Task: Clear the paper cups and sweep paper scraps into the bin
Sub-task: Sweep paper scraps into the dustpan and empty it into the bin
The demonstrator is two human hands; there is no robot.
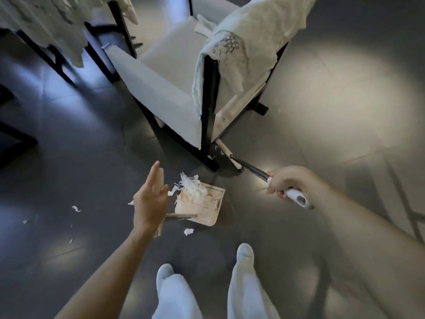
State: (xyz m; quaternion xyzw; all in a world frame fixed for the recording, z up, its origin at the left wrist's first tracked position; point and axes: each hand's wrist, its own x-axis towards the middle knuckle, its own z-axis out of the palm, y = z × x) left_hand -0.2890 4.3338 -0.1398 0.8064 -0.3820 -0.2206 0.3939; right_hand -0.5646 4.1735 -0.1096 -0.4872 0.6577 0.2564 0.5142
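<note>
A beige dustpan point(207, 211) sits on the dark floor in front of me, with a heap of white paper scraps point(193, 188) piled at its far end. Its upright beige handle point(160, 180) stands just behind my left hand point(149, 201), whose fingers are straight and spread; I cannot tell if it touches the handle. My right hand point(287, 180) grips the white end of a broom handle point(297, 199). The dark shaft runs to the broom head point(226, 153) at the foot of the chair. Loose scraps lie at the left point(76, 208) and beside the pan point(188, 231).
A white cushioned chair point(165, 88) with black legs and a draped white cloth point(243, 49) stands just ahead. A table with a lace cloth point(53, 21) is at top left. My feet point(245, 252) are below the pan. Open floor lies to the right.
</note>
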